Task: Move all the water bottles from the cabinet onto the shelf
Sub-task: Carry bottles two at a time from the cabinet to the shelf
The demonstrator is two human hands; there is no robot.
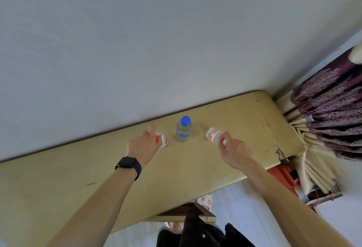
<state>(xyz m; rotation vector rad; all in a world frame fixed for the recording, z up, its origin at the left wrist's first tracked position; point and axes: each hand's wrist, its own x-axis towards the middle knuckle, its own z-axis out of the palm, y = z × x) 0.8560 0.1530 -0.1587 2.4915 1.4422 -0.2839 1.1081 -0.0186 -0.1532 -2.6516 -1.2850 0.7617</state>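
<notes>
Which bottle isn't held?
The clear plastic bottle with the blue cap, upright in the middle; left hand grips the red-capped bottle, right hand the tilted red-labelled bottle.

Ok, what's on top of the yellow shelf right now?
Three water bottles over the shelf: blue-capped bottle standing free; left bottle mostly covered by the left hand; right bottle tilted in the right hand, cap end hidden, shelf contact unclear.

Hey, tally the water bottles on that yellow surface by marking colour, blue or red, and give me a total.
Blue markings: 1, the middle bottle, standing free
Red markings: 2, the left bottle in the left hand, the right bottle in the right hand
Total: 3
</notes>
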